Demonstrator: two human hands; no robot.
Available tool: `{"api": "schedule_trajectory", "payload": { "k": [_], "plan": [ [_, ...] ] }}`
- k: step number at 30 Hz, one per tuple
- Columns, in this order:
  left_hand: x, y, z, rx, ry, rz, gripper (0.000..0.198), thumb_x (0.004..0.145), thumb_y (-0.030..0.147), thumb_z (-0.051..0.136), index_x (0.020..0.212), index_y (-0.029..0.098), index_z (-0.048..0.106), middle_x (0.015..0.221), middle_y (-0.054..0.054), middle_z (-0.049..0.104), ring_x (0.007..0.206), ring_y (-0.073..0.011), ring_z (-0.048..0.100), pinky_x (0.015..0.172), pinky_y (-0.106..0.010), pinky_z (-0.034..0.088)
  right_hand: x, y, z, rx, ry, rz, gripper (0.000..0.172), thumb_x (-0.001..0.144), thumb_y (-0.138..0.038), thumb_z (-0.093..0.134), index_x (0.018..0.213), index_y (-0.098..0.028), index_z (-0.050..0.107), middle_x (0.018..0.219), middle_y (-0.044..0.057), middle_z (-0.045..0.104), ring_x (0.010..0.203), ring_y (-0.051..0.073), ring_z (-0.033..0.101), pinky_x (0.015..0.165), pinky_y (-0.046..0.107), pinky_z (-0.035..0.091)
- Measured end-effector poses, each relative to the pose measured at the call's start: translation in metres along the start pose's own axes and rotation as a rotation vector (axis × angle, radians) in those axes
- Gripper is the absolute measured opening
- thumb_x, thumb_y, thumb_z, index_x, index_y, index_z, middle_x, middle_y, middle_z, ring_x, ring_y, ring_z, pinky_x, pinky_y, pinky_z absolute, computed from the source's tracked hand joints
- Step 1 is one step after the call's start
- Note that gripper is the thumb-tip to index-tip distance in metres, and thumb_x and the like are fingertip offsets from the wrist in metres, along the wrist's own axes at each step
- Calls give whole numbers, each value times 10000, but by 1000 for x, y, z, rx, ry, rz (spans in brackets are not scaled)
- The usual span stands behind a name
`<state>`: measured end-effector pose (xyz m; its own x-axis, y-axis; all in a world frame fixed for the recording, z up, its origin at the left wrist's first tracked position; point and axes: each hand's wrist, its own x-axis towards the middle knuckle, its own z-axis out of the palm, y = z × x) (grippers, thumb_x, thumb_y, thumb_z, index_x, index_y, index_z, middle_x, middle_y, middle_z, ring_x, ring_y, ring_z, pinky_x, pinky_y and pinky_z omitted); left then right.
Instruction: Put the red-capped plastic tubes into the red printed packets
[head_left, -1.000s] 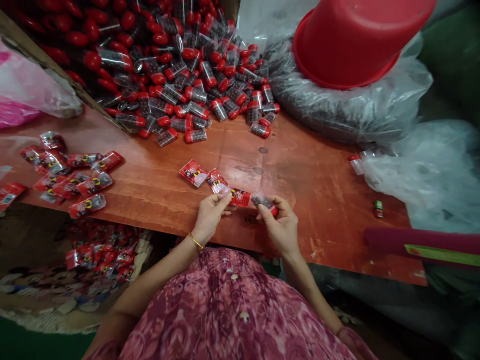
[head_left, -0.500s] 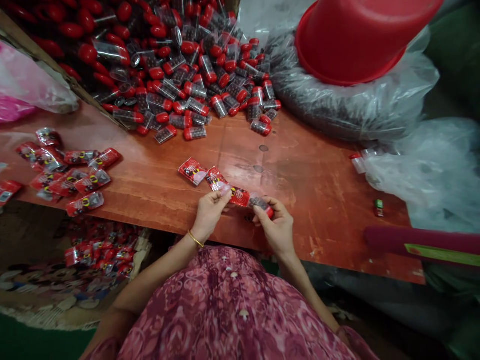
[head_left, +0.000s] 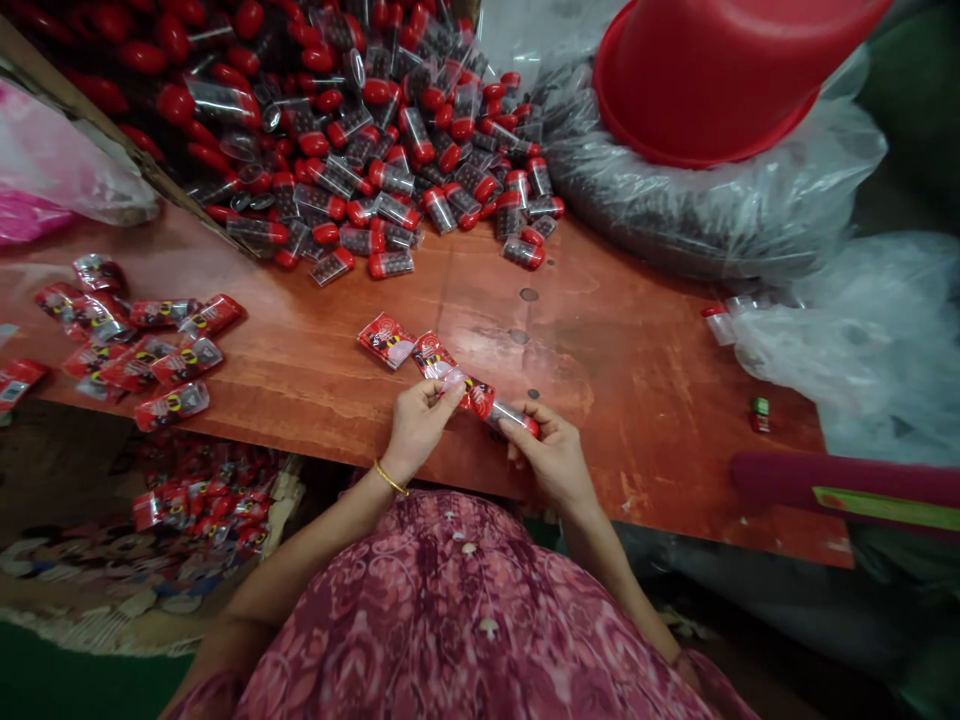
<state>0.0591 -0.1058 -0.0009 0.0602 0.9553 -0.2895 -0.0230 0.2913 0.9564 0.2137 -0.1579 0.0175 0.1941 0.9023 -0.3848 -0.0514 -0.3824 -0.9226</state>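
Note:
Low over the front of the reddish wooden table [head_left: 637, 400], my left hand [head_left: 420, 415] pinches the left end of a red printed wrapper [head_left: 478, 396]. My right hand [head_left: 551, 445] grips a clear tube with a red cap [head_left: 514, 415], whose left end meets the wrapper's right end. Whether the tube is inside the wrapper is too small to tell. Just beyond my left hand, two flat red wrappers [head_left: 386, 340] lie on the table, one of them close to my fingertips.
Many red-capped tubes [head_left: 390, 180] spill from a box at the back left. Filled red packets [head_left: 135, 365] lie at left, more below the edge. A red tub [head_left: 720, 80] stands on a plastic bag [head_left: 697, 215]. A purple roll [head_left: 787, 480] lies at right.
My right hand has shifted slightly left and down. The tube now lies more in line with the wrapper, its clear end closer to it. My left hand has barely moved.

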Motion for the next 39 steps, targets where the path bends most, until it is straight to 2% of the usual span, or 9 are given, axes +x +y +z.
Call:
{"api": "schedule_trajectory", "payload": {
  "k": [6, 12, 14, 17, 19, 25, 32, 36, 39],
  "plan": [
    [-2, 8, 2, 4, 28, 68, 273, 690, 416, 629, 672, 143, 621, 619, 19, 575, 589, -95, 487, 601, -214, 411, 5, 6, -4, 89, -96, 65, 352, 650, -451, 694, 847, -170, 614, 386, -83, 496, 300, 54, 368, 310, 159, 281],
    [-3, 11, 3, 0, 37, 130, 240, 708, 392, 615, 695, 153, 627, 650, 15, 597, 620, -101, 505, 633, -215, 420, 3, 0, -2, 52, -68, 1, 312, 652, -395, 705, 851, -171, 618, 400, -92, 474, 319, 52, 364, 334, 171, 293],
    [-2, 10, 3, 10, 43, 135, 232, 717, 382, 612, 709, 151, 633, 664, 11, 604, 632, -102, 511, 640, -216, 424, 2, -3, 0, 17, -36, -49, 291, 633, -365, 715, 836, -177, 627, 478, -74, 527, 353, 54, 392, 363, 183, 334],
    [-2, 7, 3, -23, 22, 111, 242, 717, 386, 621, 709, 144, 635, 663, 11, 599, 640, -105, 518, 651, -225, 437, 4, -5, 2, -46, 84, -188, 249, 594, -302, 729, 794, -184, 639, 679, -28, 624, 527, 84, 523, 509, 209, 445],
    [-3, 5, 5, -70, 12, 76, 252, 691, 390, 652, 717, 140, 640, 674, 9, 609, 650, -108, 533, 672, -235, 448, 5, -5, 4, -64, 108, -224, 240, 593, -287, 725, 792, -185, 638, 724, -21, 631, 589, 97, 545, 562, 219, 464],
    [-5, 1, 14, -285, -8, -116, 333, 556, 396, 766, 721, 124, 667, 725, -22, 667, 665, -127, 583, 712, -273, 474, 6, 1, 15, 22, 0, -146, 294, 647, -341, 692, 875, -180, 597, 598, -64, 546, 397, 46, 394, 407, 191, 370],
    [-6, 14, 20, -526, -37, -248, 393, 485, 405, 807, 733, 136, 663, 750, -24, 681, 702, -142, 621, 749, -301, 493, 6, -4, 25, -49, 102, -302, 226, 680, -311, 675, 855, -181, 617, 701, -27, 601, 539, 86, 501, 527, 215, 440],
    [-6, 13, 18, -514, -94, -224, 378, 510, 406, 799, 743, 136, 672, 758, -27, 685, 713, -146, 622, 760, -299, 484, 5, -6, 27, -89, 102, -386, 207, 692, -302, 668, 857, -184, 626, 760, -11, 637, 666, 125, 573, 653, 255, 482],
    [-4, 8, 16, -417, -135, -147, 355, 546, 397, 784, 759, 129, 689, 774, -35, 690, 745, -146, 617, 785, -281, 465, 7, -4, 27, -88, 68, -375, 219, 706, -309, 661, 879, -182, 618, 790, -3, 644, 687, 130, 583, 651, 252, 486]
  ]
}}
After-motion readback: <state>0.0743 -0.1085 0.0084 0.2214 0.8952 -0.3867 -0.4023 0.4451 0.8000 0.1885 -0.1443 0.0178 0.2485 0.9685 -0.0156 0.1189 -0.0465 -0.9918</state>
